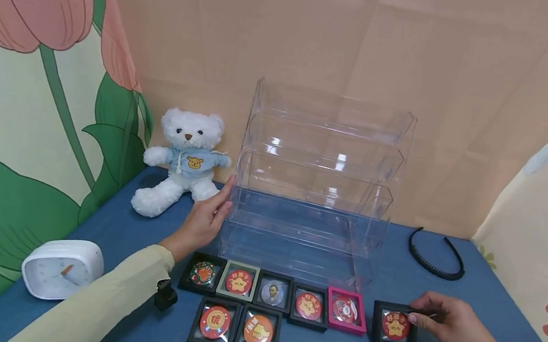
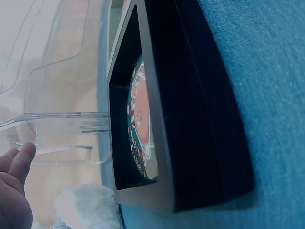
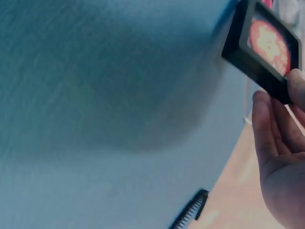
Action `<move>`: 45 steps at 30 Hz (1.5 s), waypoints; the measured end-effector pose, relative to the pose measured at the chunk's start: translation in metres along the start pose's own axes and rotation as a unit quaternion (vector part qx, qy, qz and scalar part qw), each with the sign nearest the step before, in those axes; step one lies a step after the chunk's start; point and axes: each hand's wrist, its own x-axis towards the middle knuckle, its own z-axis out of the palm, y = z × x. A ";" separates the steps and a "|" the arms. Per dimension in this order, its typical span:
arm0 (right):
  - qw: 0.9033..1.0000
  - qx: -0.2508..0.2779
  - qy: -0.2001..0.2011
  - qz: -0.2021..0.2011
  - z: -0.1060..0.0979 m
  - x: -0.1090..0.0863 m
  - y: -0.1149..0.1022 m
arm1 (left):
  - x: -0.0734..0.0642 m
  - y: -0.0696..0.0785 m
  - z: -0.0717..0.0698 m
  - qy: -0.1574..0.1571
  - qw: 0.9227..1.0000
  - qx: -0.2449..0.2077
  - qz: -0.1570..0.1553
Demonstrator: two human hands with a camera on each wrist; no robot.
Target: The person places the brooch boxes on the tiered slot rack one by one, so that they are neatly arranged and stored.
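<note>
A clear tiered acrylic display rack [image 1: 292, 242] stands at the middle of the table. My left hand [image 1: 202, 222] touches its left side with fairly straight fingers; in the left wrist view those fingertips [image 2: 28, 151] lie by the clear panel. My right hand [image 1: 457, 327] pinches the right edge of a black-framed badge [image 1: 394, 326], red with a yellow star figure. In the right wrist view the thumb [image 3: 296, 88] lies on the front of that frame [image 3: 259, 52], with fingers behind it. Several framed badges [image 1: 309, 306] lie before the rack, one in a pink frame [image 1: 346, 311].
A white teddy bear [image 1: 188, 156] in a blue hoodie sits left of the rack. A white clock [image 1: 62, 270] stands at the table's left. Behind the right hand lies a black toothed headband [image 1: 435, 267]. A beige cloth wall [image 1: 337, 42] backs the table.
</note>
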 end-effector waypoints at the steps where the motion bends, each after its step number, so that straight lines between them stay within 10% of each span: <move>1: 1.000 -0.004 0.010 -0.005 -0.002 -0.001 -0.001 | 0.000 0.000 0.000 0.002 1.000 0.000 0.003; 13: 0.977 -0.096 0.138 -0.133 -0.044 0.007 -0.027 | -0.001 -0.002 0.001 0.007 1.000 -0.017 0.000; 45: 0.953 -0.109 0.184 -0.217 -0.035 0.122 -0.154 | -0.004 0.000 0.004 0.020 0.999 -0.028 0.010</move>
